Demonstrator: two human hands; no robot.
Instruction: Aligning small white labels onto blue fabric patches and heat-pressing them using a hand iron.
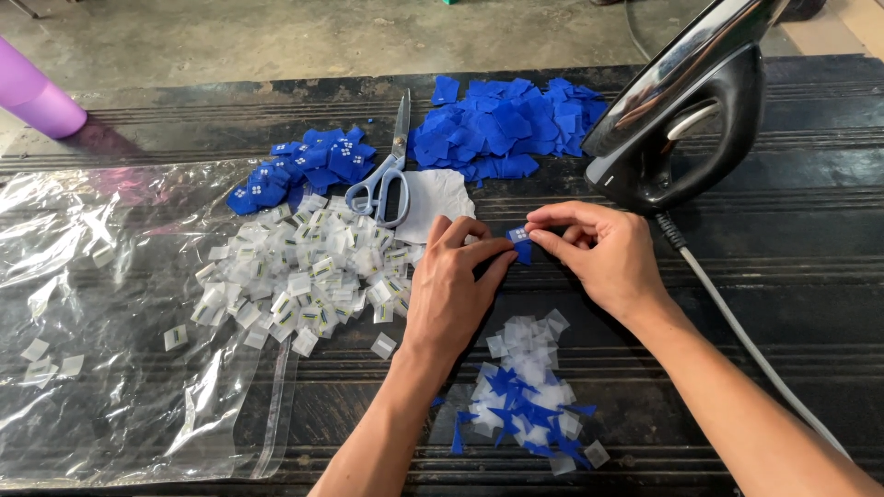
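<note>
My left hand and my right hand meet over a small blue fabric square with a white patch on it. Both pinch it with thumb and fingertips just above the dark table. A white scrap of paper lies just behind my left hand. Below my hands sits a small heap of clear backing bits and blue trimmings. To the left spreads a pile of small white squares.
A black iron stands upright at the back right, its cord running past my right forearm. Grey-handled scissors lie between two piles of blue squares. A clear plastic bag covers the left side. A purple cup is far left.
</note>
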